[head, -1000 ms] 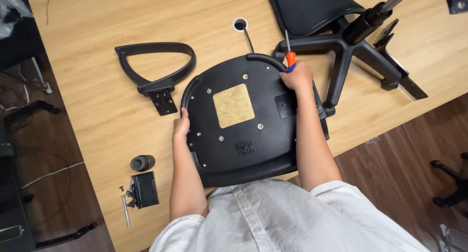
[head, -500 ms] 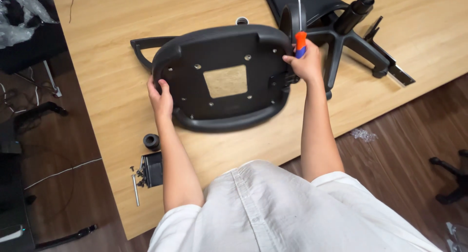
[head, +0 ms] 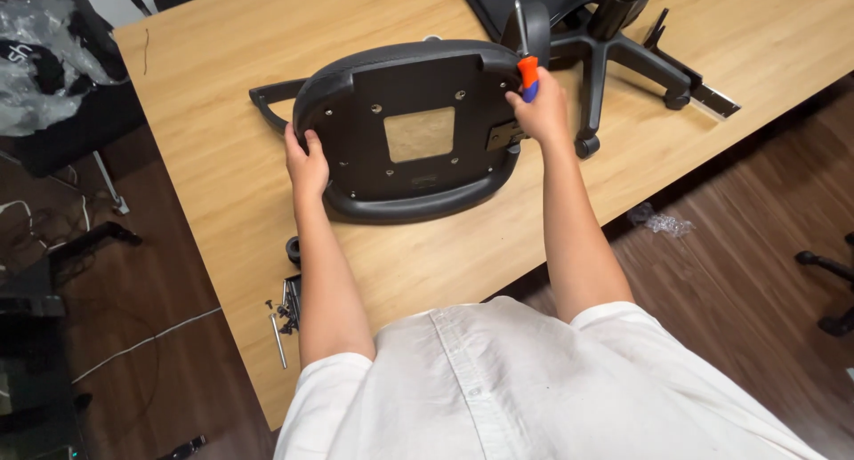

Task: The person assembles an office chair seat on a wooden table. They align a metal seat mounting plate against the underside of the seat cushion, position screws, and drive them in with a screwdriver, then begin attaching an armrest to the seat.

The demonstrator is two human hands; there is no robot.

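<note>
Looks early days to me: seat pan point(head: 418, 131) is tipped up on the table point(head: 222, 60), underside facing me, armrest point(head: 271, 100) and wheeled base point(head: 614, 46) unattached. Left hand point(head: 307, 166) clamps its left rim; right hand point(head: 538, 113) grips the right edge plus an orange-handled screwdriver point(head: 527, 68).

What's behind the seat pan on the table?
Behind the seat pan, an armrest pokes out left and the star base shows at right. Anything directly behind stays hidden.

Bright even indoor light, soft shadows under the arms, sharp focus, slight wide-angle stretch at edges
</note>
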